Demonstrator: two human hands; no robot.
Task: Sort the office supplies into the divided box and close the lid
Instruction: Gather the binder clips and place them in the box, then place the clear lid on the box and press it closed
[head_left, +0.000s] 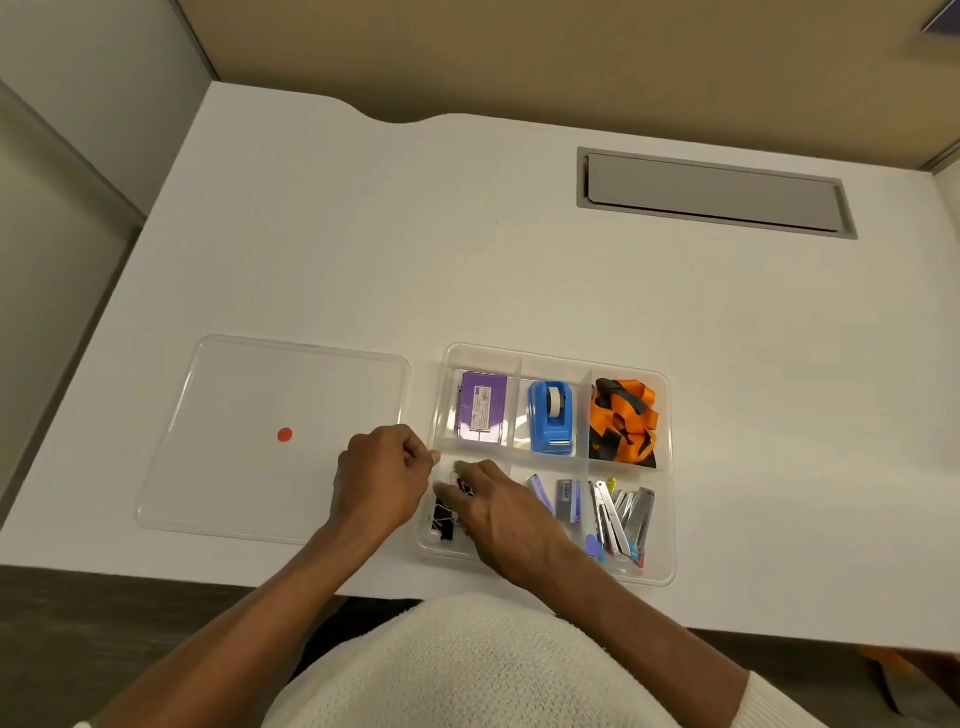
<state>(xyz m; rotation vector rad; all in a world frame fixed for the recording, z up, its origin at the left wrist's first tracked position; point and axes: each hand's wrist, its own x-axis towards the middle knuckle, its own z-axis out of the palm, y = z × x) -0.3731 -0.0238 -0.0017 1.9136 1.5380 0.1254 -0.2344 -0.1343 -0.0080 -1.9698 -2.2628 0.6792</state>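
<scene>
My right hand (506, 514) is in the divided box (667, 519), near-left compartment, fingers loosely spread over the binder clips (443, 519), no clear grip. Left hand (382, 478) curled shut at the box edge; contents unclear. Lid (234, 395) flat on tabletop (467, 260), left of the box: light, slick, flexes; I'd take it by both edges.

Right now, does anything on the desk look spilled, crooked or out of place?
Nothing stands out. The divided box sits square, every item inside a compartment, nothing loose on the desk. The lid lies flat beside it, still off. The right hand is over the binder clips, the left hand at the box edge.
</scene>
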